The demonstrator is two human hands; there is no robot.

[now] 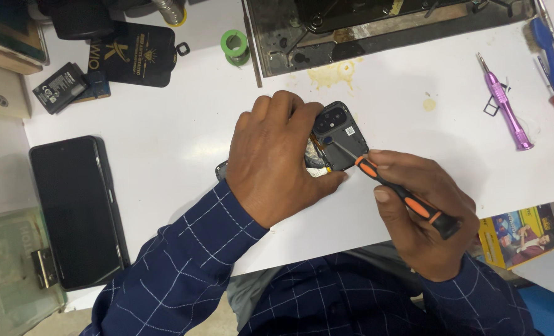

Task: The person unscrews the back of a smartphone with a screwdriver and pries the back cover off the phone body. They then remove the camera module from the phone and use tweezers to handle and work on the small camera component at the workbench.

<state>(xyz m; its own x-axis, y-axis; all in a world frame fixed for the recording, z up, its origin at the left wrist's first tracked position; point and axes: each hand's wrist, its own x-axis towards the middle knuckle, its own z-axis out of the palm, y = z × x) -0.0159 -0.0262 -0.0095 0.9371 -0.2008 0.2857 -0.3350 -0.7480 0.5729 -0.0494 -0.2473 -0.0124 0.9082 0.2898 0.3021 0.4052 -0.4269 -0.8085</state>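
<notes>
Orange-handled screwdriver gripped in my right hand, left hand pinning the opened phone; any tilt could strip the screw.

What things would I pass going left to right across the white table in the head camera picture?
Black flat phone → green tape roll → left hand → opened dark phone → orange-and-black screwdriver → purple metal screwdriver

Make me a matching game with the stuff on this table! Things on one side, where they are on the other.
Things:
1. orange-and-black screwdriver
2. purple screwdriver
3. green spool
4. black phone

Places:
A. lying flat at the table's left edge
B. held in the right hand
C. lying alone on the right side
D. near the top, beside the metal tray

Pairs: 1-B, 2-C, 3-D, 4-A
</notes>
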